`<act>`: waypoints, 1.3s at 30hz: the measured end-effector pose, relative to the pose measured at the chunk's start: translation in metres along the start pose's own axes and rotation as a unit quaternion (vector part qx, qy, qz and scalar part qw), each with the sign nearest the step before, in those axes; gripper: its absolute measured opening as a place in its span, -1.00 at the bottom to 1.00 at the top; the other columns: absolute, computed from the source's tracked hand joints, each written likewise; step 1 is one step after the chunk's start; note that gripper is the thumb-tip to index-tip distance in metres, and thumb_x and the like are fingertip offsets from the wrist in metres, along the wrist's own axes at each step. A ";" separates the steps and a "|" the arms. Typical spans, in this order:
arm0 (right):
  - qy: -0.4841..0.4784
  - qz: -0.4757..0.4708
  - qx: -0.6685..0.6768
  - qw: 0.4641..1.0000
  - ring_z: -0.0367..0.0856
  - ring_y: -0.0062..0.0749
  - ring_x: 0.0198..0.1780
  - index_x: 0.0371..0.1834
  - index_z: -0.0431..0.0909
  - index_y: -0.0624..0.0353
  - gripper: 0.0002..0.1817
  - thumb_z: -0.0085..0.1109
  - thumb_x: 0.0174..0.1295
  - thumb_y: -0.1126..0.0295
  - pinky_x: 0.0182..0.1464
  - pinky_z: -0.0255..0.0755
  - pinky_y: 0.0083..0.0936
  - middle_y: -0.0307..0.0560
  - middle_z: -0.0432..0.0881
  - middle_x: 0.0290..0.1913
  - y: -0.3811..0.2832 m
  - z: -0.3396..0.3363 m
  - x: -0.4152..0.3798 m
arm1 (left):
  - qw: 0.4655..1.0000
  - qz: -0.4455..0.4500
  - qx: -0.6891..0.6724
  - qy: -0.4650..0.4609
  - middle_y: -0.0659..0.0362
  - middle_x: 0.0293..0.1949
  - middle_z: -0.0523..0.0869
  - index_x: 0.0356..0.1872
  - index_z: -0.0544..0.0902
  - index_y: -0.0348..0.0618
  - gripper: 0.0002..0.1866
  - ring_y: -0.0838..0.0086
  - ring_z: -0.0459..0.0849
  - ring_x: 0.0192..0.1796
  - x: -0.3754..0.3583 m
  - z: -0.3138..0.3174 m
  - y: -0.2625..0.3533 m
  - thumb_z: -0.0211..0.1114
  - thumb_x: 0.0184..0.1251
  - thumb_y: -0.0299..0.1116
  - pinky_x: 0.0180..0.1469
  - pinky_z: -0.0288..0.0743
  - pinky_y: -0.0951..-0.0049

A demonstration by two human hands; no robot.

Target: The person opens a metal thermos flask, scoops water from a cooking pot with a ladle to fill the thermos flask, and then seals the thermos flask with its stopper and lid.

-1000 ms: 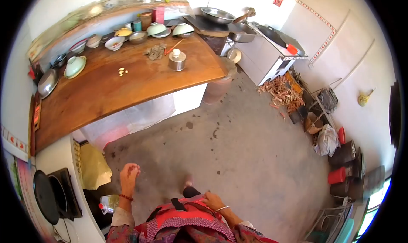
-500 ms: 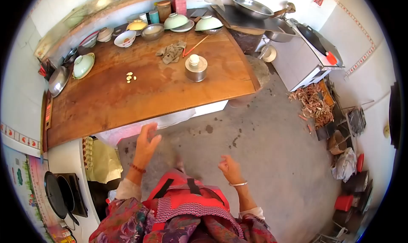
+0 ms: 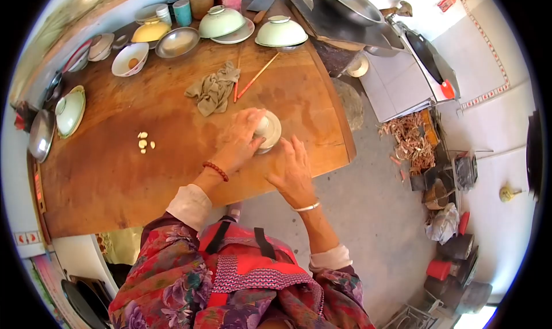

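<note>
A small round metal container with a pale knobbed lid (image 3: 272,134) stands near the right part of the wooden table's front edge. My left hand (image 3: 237,138) is at its left side, fingers and thumb curved around the pale knob and partly covering it. Just right of the container, my right hand (image 3: 294,171) is open, fingers raised and apart, holding nothing. Several peeled garlic cloves (image 3: 143,142) lie on the table to the left. Behind the container are a crumpled brown cloth (image 3: 214,90) and a pair of red-ended chopsticks (image 3: 257,76).
Along the back of the wooden table (image 3: 115,179) stand bowls, jars and a white bowl (image 3: 130,59) with something brown inside. A green lidded dish (image 3: 70,111) sits at left. To the right are a stove (image 3: 397,87) and a heap of kindling (image 3: 409,142) on the floor.
I have come closer to the table. Both hands have moved forward over it, the left from below the edge to the container's knob, the right to beside the container.
</note>
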State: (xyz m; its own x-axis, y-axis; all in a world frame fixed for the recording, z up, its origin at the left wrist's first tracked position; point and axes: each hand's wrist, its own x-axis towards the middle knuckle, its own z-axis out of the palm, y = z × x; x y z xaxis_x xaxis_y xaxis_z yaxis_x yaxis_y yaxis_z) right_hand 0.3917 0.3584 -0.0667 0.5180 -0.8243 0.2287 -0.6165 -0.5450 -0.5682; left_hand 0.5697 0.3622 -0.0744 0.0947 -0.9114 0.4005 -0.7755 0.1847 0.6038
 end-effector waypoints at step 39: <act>0.376 0.312 0.755 0.437 0.44 -0.17 0.07 0.08 0.37 0.20 -0.36 0.06 0.03 -0.05 0.13 0.33 -0.19 -0.02 0.48 0.06 0.078 -0.051 -0.230 | 0.591 -0.188 -0.746 -0.241 -0.12 -0.09 0.52 0.08 0.35 -0.34 -0.49 0.27 0.55 -0.15 -0.013 0.064 0.104 0.18 0.21 -0.20 -0.22 0.48 0.41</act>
State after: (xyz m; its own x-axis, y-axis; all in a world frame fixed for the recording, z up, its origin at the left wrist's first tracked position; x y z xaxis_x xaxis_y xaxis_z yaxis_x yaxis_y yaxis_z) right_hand 0.1941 0.4975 -0.1230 -0.1620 -0.8670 -0.4712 0.8904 0.0775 -0.4486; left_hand 0.4475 0.3702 -0.0608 -0.3822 -0.9239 0.0192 0.6931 -0.2729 0.6672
